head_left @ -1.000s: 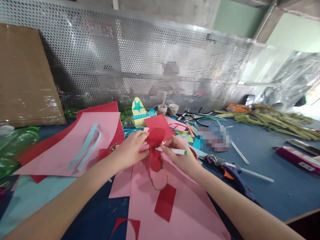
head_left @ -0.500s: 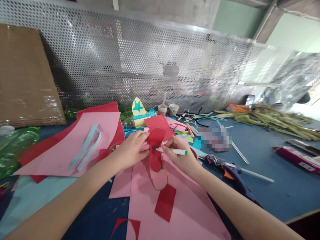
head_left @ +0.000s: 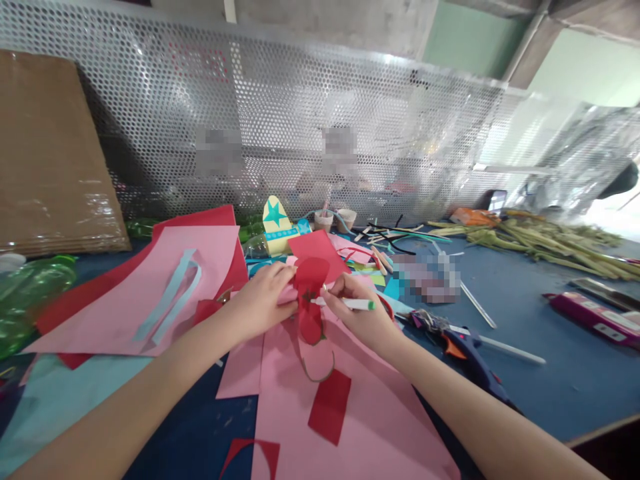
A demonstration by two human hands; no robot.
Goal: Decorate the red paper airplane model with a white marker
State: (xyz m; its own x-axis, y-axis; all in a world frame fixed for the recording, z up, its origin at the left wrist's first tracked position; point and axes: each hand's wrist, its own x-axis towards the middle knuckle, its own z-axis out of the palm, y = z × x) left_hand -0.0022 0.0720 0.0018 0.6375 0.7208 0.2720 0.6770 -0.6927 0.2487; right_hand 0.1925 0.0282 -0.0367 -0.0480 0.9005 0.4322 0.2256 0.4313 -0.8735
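A red paper cutout (head_left: 311,293) with curled strips stands over a pink sheet (head_left: 345,407) in the middle of the blue table. My left hand (head_left: 263,300) pinches its left side, fingers closed on the paper. My right hand (head_left: 357,308) grips a white pen with a green cap (head_left: 350,304), its tip touching the red cutout. A loose red rectangle (head_left: 329,405) lies on the pink sheet just below.
Pink and red sheets with light blue strips (head_left: 170,293) lie to the left, green bottles (head_left: 30,293) at far left. A blue glue gun (head_left: 467,350) sits right of my right arm. A perforated metal screen (head_left: 300,133) walls the back; green leaves (head_left: 545,240) and a purple box (head_left: 595,317) lie far right.
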